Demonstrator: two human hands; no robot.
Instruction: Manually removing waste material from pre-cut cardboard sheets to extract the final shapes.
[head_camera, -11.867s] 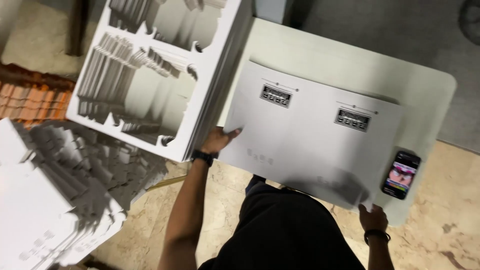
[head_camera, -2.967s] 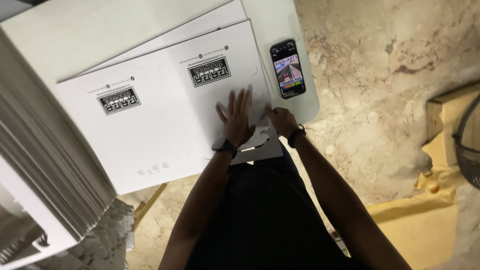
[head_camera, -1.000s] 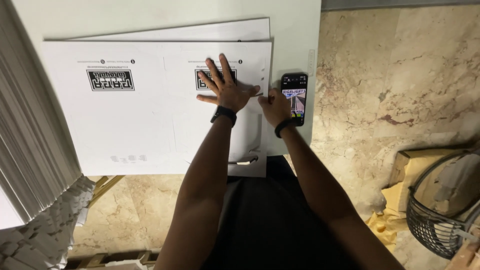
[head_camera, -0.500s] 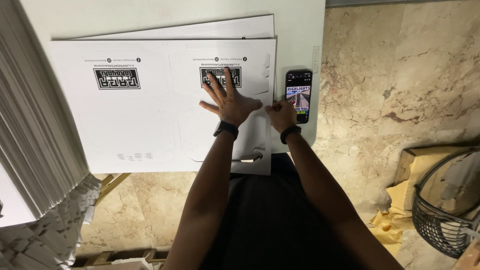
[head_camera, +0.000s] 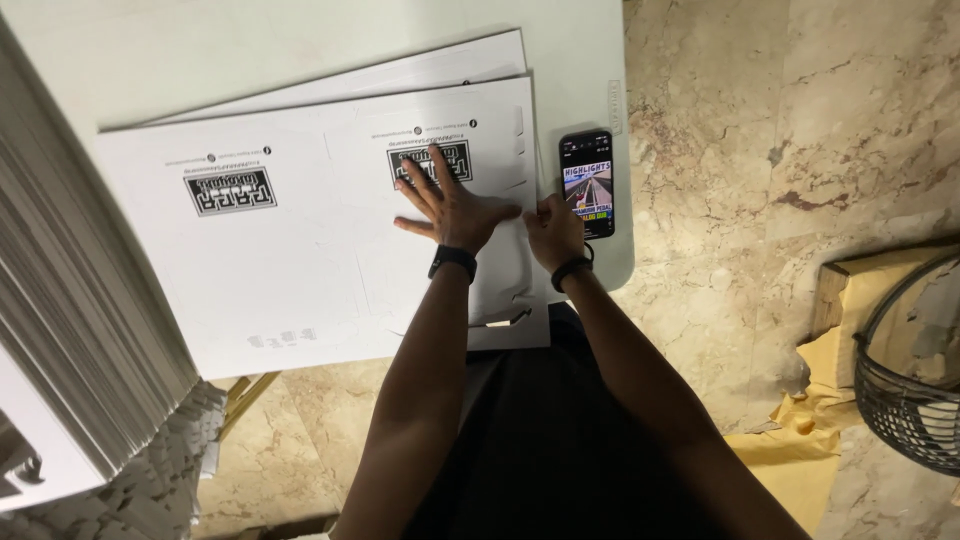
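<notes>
A marble floor (head_camera: 780, 150) runs along the right, and a pale table (head_camera: 300, 40) fills the top of the view. Against the left edge leans a thick stack of white die-cut sheets (head_camera: 70, 330). On the table lies a flat white carton blank (head_camera: 300, 240) with two black printed panels, a second blank (head_camera: 420, 65) showing from under its far edge. At lower right sit a wire basket (head_camera: 910, 390) and some brown paper (head_camera: 790, 450). A phone (head_camera: 587, 183), screen lit, lies on the table just beside the carton blank's right edge. The left hand (head_camera: 450, 205) is pressed flat on the carton blank, fingers spread wide apart, fingertips over the right-hand printed panel; it grips nothing. The right hand (head_camera: 553, 228) is at the carton blank's right edge strip, fingers drawn together and pinched on that strip, though exactly how the tips meet is hard to tell. Compared with half a second ago, both hands have slid a little nearer the body along that edge, the right hand now sitting lower beside the phone than it did, while the carton blank itself has stayed put. That reads, as a judgement, as a crease being worked along the side flap.
</notes>
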